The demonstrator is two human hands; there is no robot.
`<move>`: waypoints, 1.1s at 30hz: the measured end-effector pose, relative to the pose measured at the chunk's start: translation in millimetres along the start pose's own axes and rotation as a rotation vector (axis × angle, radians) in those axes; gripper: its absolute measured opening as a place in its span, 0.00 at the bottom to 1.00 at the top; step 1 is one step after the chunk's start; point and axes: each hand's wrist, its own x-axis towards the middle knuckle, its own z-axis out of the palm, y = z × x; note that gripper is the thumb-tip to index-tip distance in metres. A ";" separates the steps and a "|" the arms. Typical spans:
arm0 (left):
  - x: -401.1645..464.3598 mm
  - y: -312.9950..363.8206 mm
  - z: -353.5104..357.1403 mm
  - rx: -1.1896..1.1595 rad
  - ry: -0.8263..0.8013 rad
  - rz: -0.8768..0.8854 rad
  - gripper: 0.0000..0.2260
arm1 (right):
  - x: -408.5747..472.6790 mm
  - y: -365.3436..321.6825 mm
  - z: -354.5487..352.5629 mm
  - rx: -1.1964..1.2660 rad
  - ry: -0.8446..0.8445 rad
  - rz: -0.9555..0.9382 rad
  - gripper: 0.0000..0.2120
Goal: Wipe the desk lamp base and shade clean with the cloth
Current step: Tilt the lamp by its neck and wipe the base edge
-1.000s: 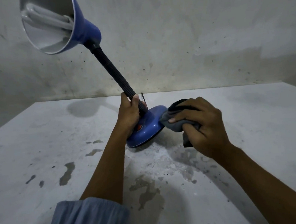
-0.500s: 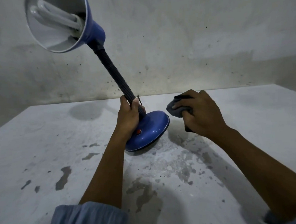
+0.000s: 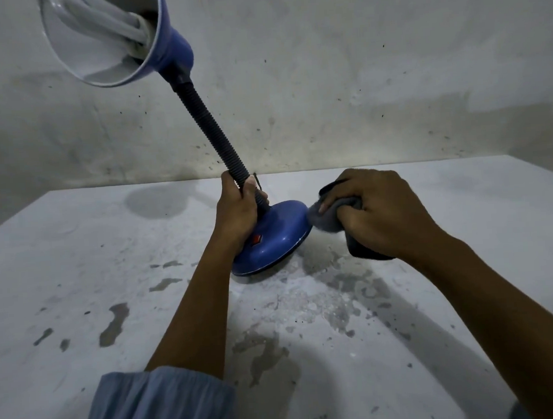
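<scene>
A blue desk lamp is tipped over to the left, so its round base (image 3: 276,235) is lifted on the right side and rests on its near-left edge. My left hand (image 3: 238,211) grips the black ribbed neck (image 3: 210,122) just above the base. The blue shade (image 3: 106,38), white inside with a coiled bulb, hangs at the top left. My right hand (image 3: 378,209) holds a bunched grey cloth (image 3: 325,216) and presses it against the raised right rim of the base. A red switch shows on the base.
The lamp stands on a worn white table (image 3: 77,254) with dark chipped patches and scuffs. A stained grey wall (image 3: 357,74) rises directly behind the table's far edge. The lamp's shadow lies on the table to the left.
My right hand drew the cloth back off the base's rim, then returned it against the rim. The shade swung right and closer to me. My left hand kept its grip on the neck.
</scene>
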 end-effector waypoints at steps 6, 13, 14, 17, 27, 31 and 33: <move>0.8 -0.1 0.6 -0.004 0.015 -0.007 0.04 | -19.8 -12.6 30.8 -0.186 0.126 -0.021 0.16; 0.8 -0.6 2.3 0.010 0.022 0.000 0.05 | -47.6 -27.6 32.7 -0.050 0.126 -0.158 0.12; 0.6 -0.1 2.6 0.017 0.025 0.000 0.05 | -40.1 -21.1 28.8 -0.053 0.190 -0.094 0.12; -2.1 3.1 3.2 0.033 0.037 0.014 0.06 | -20.6 -3.5 24.7 -0.097 0.246 0.052 0.17; -1.4 0.0 6.0 0.064 0.041 0.031 0.06 | -60.1 -30.9 52.6 -0.176 0.215 -0.235 0.14; -0.9 0.0 4.7 0.080 0.035 0.033 0.06 | -29.5 -0.1 41.7 -0.217 0.262 -0.022 0.13; -1.5 1.0 4.1 0.069 0.032 0.027 0.05 | -16.7 12.5 37.0 -0.200 0.268 0.078 0.12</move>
